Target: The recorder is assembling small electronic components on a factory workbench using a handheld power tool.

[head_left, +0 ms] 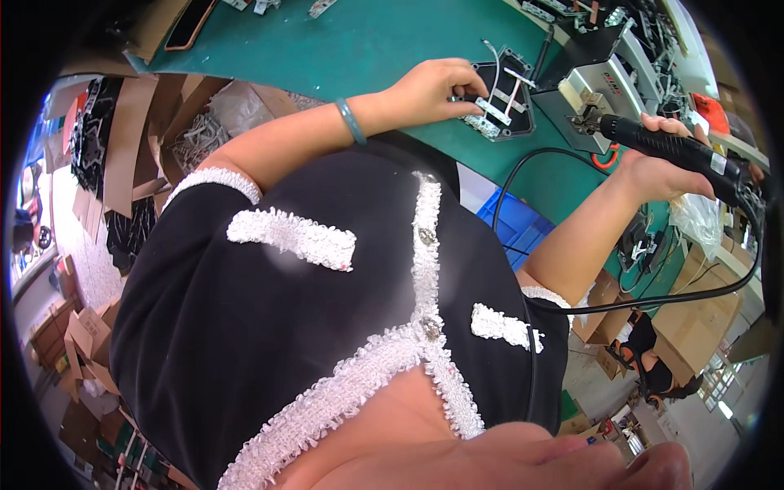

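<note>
My right hand (665, 167) is wrapped round a black electric screwdriver (661, 145), held nearly level. The screwdriver's tip meets the front of a grey and black box-shaped screw feeder (600, 90); the exact contact is too small to make out. On the green table to the left of the feeder lies a black angular housing (516, 69) with metal strips and a grey wire in it. My left hand (445, 88), a bracelet on its wrist, is at the housing's left side. Its thumb and curled fingers close on the end of a silver metal strip (493, 111).
A black cable (678, 299) loops from the screwdriver past my right arm. Below the table edge sits a blue crate (514, 222). A phone (189, 23) lies at the far left, and metal parts (539, 11) are heaped behind the feeder. Cardboard boxes (86, 335) stand on the left.
</note>
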The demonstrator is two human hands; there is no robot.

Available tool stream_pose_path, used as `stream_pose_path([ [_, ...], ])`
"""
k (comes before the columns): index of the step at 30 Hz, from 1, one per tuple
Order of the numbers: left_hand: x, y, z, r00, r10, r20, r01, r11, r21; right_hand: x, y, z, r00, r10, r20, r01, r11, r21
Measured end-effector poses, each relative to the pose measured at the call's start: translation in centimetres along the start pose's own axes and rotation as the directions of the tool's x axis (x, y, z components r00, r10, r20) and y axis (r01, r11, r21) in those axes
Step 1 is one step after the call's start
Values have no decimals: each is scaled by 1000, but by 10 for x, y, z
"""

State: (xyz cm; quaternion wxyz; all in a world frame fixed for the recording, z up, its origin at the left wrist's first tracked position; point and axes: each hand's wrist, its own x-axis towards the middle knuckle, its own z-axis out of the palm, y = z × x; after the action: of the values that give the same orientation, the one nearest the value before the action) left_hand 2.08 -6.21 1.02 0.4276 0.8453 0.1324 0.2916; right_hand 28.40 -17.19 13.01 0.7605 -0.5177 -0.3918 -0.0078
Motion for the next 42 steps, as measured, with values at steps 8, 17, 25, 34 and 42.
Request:
stream_pose_path([
  [8, 4, -11, 5, 998, -42, 42, 44, 997, -57, -49, -17, 33, 958, 243, 152, -285, 864, 415],
  [17, 3, -9, 13, 997, -68, 29, 70, 992, -104, -71, -1, 75, 920, 172, 351, -307, 874, 377],
  [25, 6, -13, 14, 1000, -10, 10, 11, 995, -100, -72, 0, 83, 916, 204, 347, -319, 893, 317],
  [34, 2, -11, 14, 995, 98, -28, -99, 994, -42, -88, -11, 96, 859, 189, 477, -314, 929, 198],
  [42, 2, -8, 19, 1000, 15, 12, -14, 993, -117, -90, -9, 94, 854, 192, 483, -350, 900, 261],
])
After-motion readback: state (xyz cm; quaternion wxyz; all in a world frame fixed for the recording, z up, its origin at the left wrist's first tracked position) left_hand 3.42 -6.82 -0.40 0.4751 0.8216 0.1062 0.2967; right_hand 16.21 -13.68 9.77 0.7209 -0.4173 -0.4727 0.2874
